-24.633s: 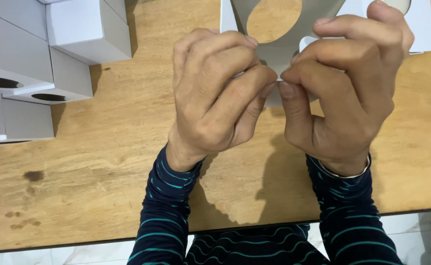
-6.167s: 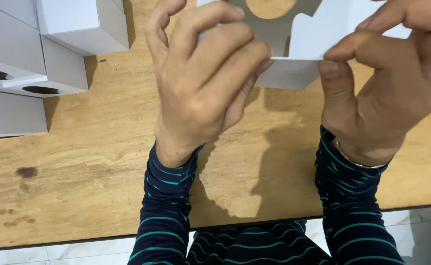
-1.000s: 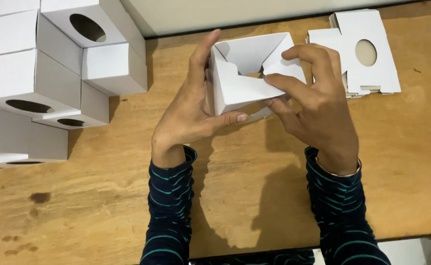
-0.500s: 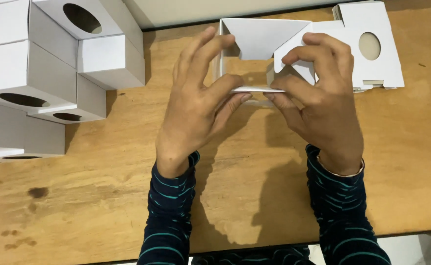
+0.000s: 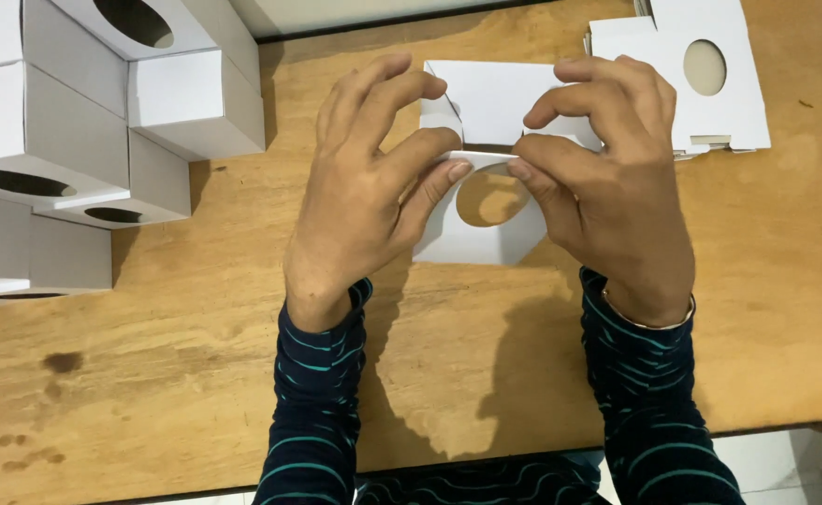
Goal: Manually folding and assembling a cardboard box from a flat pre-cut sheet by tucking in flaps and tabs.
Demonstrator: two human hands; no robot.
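A small white cardboard box (image 5: 486, 238) with a round hole in its near face stands on the wooden table (image 5: 196, 374). My left hand (image 5: 364, 196) grips its left side, thumb pressing the top front edge. My right hand (image 5: 607, 187) grips its right side, thumb meeting the left thumb on the same folded edge. The box's far flap (image 5: 495, 93) stands up behind my fingers. Most of the box's sides are hidden by my hands.
Several finished white boxes with round holes (image 5: 74, 140) are stacked at the left. Flat unfolded white box blanks with a round hole (image 5: 701, 75) lie at the back right. A pale wall panel (image 5: 355, 11) runs along the far table edge.
The box has come down and toward me and turned so that its holed face points at me. Both thumbs have closed onto its top front edge.
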